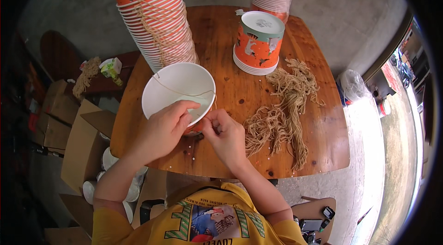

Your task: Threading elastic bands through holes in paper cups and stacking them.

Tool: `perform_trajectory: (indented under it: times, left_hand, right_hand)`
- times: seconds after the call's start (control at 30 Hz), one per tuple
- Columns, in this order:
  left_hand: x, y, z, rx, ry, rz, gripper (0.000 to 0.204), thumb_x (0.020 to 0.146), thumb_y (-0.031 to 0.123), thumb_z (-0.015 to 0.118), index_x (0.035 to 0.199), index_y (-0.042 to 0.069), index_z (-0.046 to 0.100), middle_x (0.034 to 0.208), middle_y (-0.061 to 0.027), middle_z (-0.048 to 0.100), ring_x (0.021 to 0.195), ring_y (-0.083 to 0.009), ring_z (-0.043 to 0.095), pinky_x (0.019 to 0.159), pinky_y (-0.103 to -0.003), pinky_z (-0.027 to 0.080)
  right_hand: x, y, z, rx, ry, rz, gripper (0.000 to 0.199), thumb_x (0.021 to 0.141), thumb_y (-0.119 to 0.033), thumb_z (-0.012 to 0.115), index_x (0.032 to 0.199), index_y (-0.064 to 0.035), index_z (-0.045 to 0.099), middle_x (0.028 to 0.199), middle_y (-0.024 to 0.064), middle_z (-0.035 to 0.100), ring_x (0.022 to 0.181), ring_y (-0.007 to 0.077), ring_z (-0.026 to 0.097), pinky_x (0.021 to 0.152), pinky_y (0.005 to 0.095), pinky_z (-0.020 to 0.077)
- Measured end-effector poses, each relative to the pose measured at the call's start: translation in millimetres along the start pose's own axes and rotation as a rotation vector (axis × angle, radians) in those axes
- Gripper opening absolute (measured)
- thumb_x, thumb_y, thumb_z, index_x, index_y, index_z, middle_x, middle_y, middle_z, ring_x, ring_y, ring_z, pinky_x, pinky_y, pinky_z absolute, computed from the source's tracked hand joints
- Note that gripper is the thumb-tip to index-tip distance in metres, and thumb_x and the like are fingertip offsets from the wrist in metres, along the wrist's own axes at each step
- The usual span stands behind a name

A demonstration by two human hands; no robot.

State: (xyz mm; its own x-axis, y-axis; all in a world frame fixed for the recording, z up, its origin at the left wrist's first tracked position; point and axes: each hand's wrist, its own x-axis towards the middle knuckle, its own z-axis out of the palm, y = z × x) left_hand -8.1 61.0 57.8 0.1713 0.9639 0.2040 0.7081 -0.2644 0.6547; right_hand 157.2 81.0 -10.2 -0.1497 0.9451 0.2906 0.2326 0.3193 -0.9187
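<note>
String (pixel 184 94) across white-lined bucket (pixel 173 80)

L hand (pixel 164 125) over bucket's near rim, fingertips inside, grip unclear. R hand (pixel 226 135) just outside rim, thumb & fingers pressed tog., can't tell on what. Bucket's on surface (pixel 229 86), nr tall bucket stack (pixel 140 26).

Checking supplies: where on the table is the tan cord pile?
In the head view, the tan cord pile lies on the wooden table, toward its right side, right of the right hand.
</note>
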Motion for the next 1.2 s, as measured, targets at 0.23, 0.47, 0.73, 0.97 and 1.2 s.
perform_trajectory:
  times: [0.23, 0.47, 0.73, 0.97, 1.2]
  left_hand:
    - [32.0, -13.4, -12.5, -0.128, -0.369, -0.108, 0.015, 0.095, 0.013, 0.052, 0.104, 0.001, 0.057, 0.083, -0.0119, 0.065, 0.076, -0.0209, 0.062, 0.073, -0.033, 0.049]
    - [28.4, -3.3, -5.4, -0.087, -0.003, 0.123, 0.007, 0.093, 0.009, 0.055, 0.095, 0.002, 0.056, 0.092, -0.0091, 0.058, 0.081, -0.0244, 0.059, 0.074, -0.034, 0.047]
    - [31.1, -11.3, 1.7, -0.364, -0.075, 0.067, 0.014, 0.094, 0.007, 0.056, 0.107, 0.003, 0.056, 0.098, -0.0052, 0.058, 0.088, -0.0146, 0.058, 0.077, -0.028, 0.047]
    - [37.4, -15.1, -2.5, -0.751, -0.367, -0.252, 0.033, 0.092, 0.006, 0.059, 0.123, 0.001, 0.050, 0.101, -0.0060, 0.060, 0.091, -0.0103, 0.057, 0.081, -0.025, 0.048]
    - [44.0, -24.1, -3.7, -0.767, -0.347, -0.284, 0.013, 0.093, 0.013, 0.060, 0.099, 0.002, 0.058, 0.088, -0.0014, 0.061, 0.082, -0.0071, 0.055, 0.071, -0.022, 0.045]
  right_hand:
    - [1.7, -0.4, -1.2, -0.034, 0.014, -0.075, 0.009, 0.088, -0.008, 0.067, 0.091, -0.0024, 0.060, 0.063, 0.0029, 0.058, 0.053, 0.0051, 0.050, 0.051, 0.0222, 0.0432]
    - [13.2, -4.3, -16.4, 0.114, 0.013, -0.005, 0.015, 0.091, -0.017, 0.065, 0.101, -0.0070, 0.059, 0.065, 0.0063, 0.059, 0.054, 0.0147, 0.056, 0.054, 0.0283, 0.0471]
    - [29.2, -4.1, -10.6, 0.445, -0.197, 0.153, 0.012, 0.094, -0.016, 0.062, 0.097, -0.0037, 0.061, 0.066, -0.0070, 0.052, 0.060, 0.0007, 0.040, 0.055, 0.0191, 0.0354]
    - [32.5, -5.4, -10.8, 0.541, -0.204, 0.259, 0.010, 0.095, -0.017, 0.062, 0.097, -0.0078, 0.064, 0.070, -0.0081, 0.056, 0.056, -0.0001, 0.044, 0.049, 0.0165, 0.0313]
    - [38.8, -15.1, -49.5, 0.455, -0.336, 0.132, 0.014, 0.097, -0.009, 0.056, 0.109, -0.0063, 0.049, 0.077, -0.0038, 0.055, 0.067, 0.0029, 0.050, 0.058, 0.0195, 0.0400]
